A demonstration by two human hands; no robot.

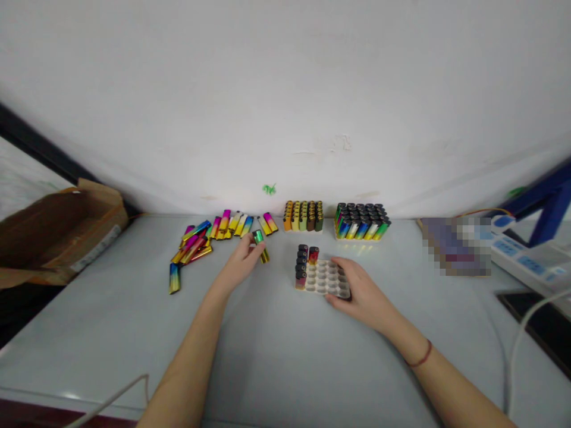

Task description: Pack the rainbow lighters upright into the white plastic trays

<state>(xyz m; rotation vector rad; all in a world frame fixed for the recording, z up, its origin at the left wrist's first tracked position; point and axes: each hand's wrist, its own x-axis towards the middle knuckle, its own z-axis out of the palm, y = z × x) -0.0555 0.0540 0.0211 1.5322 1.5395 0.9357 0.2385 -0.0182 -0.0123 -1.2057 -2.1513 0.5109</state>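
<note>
My left hand (pixel 244 257) is closed around a shiny green-and-gold lighter (pixel 259 238), held tilted just above the table. My right hand (pixel 357 291) grips the right side of a white tray (pixel 328 279) with rows of round-cornered slots. Along the tray's left edge stands a column of dark-topped lighters (pixel 301 267), and a red lighter (pixel 313 255) is upright beside them at the back. The other slots hold nothing. Left of my left hand lies a loose pile of metallic rainbow lighters (pixel 194 244), some overlapping.
Against the wall stand a tray of yellow-to-dark lighters (pixel 303 217) and a fuller block of black-topped rainbow lighters (pixel 362 223). A cardboard box (pixel 62 238) is at the left, a white power strip (pixel 530 264) and a dark flat device (pixel 535 327) at the right.
</note>
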